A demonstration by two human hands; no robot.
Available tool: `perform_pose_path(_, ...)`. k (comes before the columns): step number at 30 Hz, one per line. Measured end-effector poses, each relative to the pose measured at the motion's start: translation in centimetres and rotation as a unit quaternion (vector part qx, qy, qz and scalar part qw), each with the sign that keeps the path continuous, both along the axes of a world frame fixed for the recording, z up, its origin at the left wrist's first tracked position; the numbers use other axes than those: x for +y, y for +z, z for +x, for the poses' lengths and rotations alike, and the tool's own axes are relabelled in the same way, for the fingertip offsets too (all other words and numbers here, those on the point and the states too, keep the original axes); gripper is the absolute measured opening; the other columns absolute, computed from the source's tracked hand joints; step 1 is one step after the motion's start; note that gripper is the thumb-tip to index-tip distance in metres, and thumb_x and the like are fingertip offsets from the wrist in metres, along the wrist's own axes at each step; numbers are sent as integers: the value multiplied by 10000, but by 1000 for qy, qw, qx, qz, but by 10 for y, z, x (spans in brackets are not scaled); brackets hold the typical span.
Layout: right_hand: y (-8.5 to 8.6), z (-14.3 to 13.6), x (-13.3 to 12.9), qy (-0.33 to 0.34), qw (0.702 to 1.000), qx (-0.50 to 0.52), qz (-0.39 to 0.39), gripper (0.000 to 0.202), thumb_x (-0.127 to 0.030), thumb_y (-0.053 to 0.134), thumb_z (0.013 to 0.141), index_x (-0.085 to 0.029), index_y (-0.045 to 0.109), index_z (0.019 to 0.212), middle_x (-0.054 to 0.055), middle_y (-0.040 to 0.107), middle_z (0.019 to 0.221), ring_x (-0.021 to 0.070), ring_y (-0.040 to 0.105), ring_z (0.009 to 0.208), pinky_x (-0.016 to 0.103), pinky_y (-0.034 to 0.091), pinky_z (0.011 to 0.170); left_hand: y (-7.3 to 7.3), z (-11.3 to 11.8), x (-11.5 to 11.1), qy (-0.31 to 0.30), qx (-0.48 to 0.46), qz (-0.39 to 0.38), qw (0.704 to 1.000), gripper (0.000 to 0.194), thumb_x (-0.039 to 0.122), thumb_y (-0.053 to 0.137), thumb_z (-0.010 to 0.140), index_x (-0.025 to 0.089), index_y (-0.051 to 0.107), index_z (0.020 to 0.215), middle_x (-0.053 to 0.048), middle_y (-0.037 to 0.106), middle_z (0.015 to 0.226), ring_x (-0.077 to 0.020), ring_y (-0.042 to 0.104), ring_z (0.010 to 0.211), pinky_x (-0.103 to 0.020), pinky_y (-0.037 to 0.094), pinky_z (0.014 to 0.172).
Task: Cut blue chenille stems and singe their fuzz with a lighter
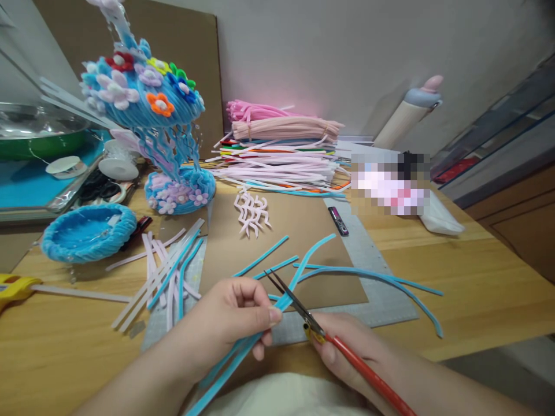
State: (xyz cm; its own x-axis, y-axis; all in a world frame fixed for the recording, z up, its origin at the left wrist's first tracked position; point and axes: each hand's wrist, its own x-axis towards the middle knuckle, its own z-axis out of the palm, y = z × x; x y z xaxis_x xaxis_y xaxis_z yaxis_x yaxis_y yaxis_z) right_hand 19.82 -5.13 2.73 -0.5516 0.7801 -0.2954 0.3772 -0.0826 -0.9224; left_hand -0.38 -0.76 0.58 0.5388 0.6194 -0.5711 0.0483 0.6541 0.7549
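Between the thumb and fingers of my left hand are blue pipe cleaners, their long tails running down toward me and one end pointing up and away. My right hand is closed on red-handled scissors with slim dark blades. Those blades stand apart and cross the pipe cleaner just beyond my left fingertips; whether they touch it I cannot tell. Cut blue pieces lie on the brown board. To the right, longer blue pipe cleaners stretch past the board's edge.
Pale curled pieces and a small dark device lie farther back. Bundled pipe cleaners are stacked by the wall. A flower-covered blue fuzzy ornament, a blue fuzzy bowl and a yellow glue gun occupy the left.
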Motion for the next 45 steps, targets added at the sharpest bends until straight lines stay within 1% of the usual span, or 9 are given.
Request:
perform_pose_path(7,-44,6,-14,-84,983,-1,-162,475,-622,307,856,-196,499,770,-73,366,444,68,305,315,182,282,319,-7,2,3,7,20,-4,1000,271,315,712,653,151,513,571,17,591,479,-68,509,385,-176,359,429)
perform_pose_path(12,-35,22,7,-90,981,-13,-169,421,-612,525,752,-209,412,705,-95,348,449,58,303,330,172,260,318,-4,-5,8,57,39,79,995,240,307,698,671,153,534,587,30,583,484,-71,514,404,-181,378,439)
perform_pose_path(16,-25,52,47,-184,970,-149,51,286,-471,585,759,-194,527,724,-6,542,645,129,509,575,224,394,519,-1,-13,14,92,47,153,983,236,317,680,705,161,542,594,33,589,517,-79,533,449,-194,410,477)
perform_pose_path(19,-36,77,82,-205,870,-380,237,222,-384,561,776,-181,628,837,81,627,825,230,566,773,299,411,640,-2,-14,16,96,52,156,982,231,326,665,724,166,546,609,35,592,532,-81,538,455,-196,408,480)
perform_pose_path(21,-46,89,101,-211,801,-478,291,209,-321,559,775,-151,643,862,114,628,837,255,571,803,319,414,670,-1,-13,16,95,50,150,983,235,322,670,719,166,540,601,35,589,526,-84,537,446,-200,404,476)
perform_pose_path(26,-56,88,117,-223,771,-490,340,212,-241,546,783,-122,647,926,170,602,984,305,530,952,394,391,807,1,-10,15,120,40,126,984,237,322,684,700,164,540,598,36,587,529,-83,527,441,-199,392,475)
perform_pose_path(34,-55,58,110,62,870,-282,399,88,-193,553,819,-218,635,797,61,595,963,201,517,898,347,367,801,0,-14,15,140,32,73,987,224,345,722,666,157,600,667,31,577,570,-49,456,527,-140,331,482)
perform_pose_path(39,-46,55,108,-34,926,-151,345,55,-207,543,819,-201,578,776,32,575,859,175,505,821,324,368,754,-10,-9,21,200,41,94,974,264,366,726,654,168,552,679,89,438,476,-26,331,410,-139,249,389)
perform_pose_path(45,-34,6,89,-261,949,170,-49,202,-344,635,746,-199,507,807,-46,494,642,60,358,452,186,267,407,-30,-3,35,247,124,179,944,314,360,737,603,160,550,757,83,497,499,-51,414,371,-169,333,353)
